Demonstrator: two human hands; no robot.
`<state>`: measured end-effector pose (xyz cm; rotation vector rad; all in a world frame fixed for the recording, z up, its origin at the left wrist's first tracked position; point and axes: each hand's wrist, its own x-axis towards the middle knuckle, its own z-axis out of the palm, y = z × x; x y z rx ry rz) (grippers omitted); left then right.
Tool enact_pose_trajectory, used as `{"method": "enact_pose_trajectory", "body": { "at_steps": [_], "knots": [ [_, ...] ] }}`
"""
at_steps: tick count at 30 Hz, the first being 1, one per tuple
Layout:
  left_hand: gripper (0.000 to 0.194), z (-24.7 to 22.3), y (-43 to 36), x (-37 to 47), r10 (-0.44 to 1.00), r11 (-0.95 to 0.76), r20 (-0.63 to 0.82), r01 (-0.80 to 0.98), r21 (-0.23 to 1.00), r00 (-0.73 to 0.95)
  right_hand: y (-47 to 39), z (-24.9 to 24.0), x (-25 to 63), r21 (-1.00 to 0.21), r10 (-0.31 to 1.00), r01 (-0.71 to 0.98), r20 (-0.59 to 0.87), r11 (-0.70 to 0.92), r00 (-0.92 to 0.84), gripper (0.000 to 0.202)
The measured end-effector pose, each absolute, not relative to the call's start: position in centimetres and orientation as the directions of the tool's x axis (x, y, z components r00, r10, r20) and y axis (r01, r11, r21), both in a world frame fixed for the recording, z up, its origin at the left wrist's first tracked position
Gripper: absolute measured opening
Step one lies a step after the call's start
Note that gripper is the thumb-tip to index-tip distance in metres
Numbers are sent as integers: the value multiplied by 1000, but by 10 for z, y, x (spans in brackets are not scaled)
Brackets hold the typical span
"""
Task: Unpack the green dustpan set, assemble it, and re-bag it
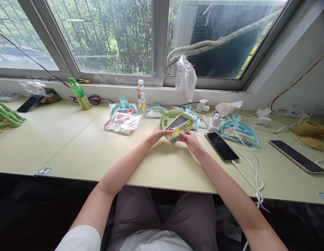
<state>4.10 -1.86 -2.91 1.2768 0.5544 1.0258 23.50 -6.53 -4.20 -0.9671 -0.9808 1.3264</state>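
In the head view, the left hand (158,133) and the right hand (189,140) are both partly closed on a green dustpan set (175,123), just right of the centre of the frame. The left hand grips its left edge and the right hand its lower right side, by the label. The set is held tilted above the table (99,150), its handle toward the upper left.

Behind it stands a clear bottle (141,96) with a white cap. Blue dustpan sets (123,105) lie around the middle, with a pink wrapped pack (122,122) in front of the leftmost one. To the right are a black phone (221,146) with a white cable (243,170) plugged in, another blue set (239,130), and a second phone (296,156). A green bottle (80,94) leans at the upper left.
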Motion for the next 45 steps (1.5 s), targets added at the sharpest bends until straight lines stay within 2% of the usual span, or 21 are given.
{"method": "enact_pose_trajectory", "body": {
  "at_steps": [17, 27, 30, 32, 34, 35, 36, 38, 39, 41, 43, 45],
  "knots": [
    [64, -30, -18, 42, 866, -5, 161, -314, 949, 474, -66, -41, 234, -965, 1000, -263, 0, 6, 22, 24],
    [64, -29, -18, 41, 858, -19, 160, -282, 959, 488, -66, -42, 233, -960, 999, -278, 37, 42, 24, 29],
    [57, -26, -9, 38, 878, 11, 114, -258, 966, 464, -65, -42, 236, -955, 997, -287, 67, 76, 42, 31],
    [61, -22, 1, 31, 905, -3, 99, -227, 974, 413, -64, -40, 238, -953, 996, -289, 76, 89, 54, 33],
    [65, -16, 10, 20, 936, -115, 143, -104, 988, 323, -64, -39, 240, -952, 995, -290, 80, 93, 56, 34],
    [61, -14, 14, 12, 943, -210, 196, 21, 978, 270, -64, -39, 241, -952, 995, -291, 81, 94, 56, 35],
    [54, -11, 17, 3, 942, -307, 268, 196, 931, 204, -64, -38, 242, -952, 995, -292, 80, 93, 56, 35],
    [46, -10, 20, -15, 906, -377, 418, 586, 717, 70, -64, -39, 243, -951, 995, -295, 74, 89, 62, 34],
    [51, -11, 20, -24, 880, -331, 476, 733, 595, 11, -64, -39, 243, -951, 995, -297, 68, 85, 66, 33],
    [62, -16, 23, -38, 858, -165, 506, 891, 424, -82, -63, -41, 243, -951, 996, -300, 57, 76, 72, 30],
    [62, -23, 27, -49, 897, -5, 415, 936, 353, -151, -63, -42, 242, -951, 996, -300, 46, 66, 74, 29],
    [59, -30, 32, -56, 938, 63, 308, 951, 302, -160, -62, -44, 242, -953, 997, -298, 38, 58, 72, 27]
  ]
}}
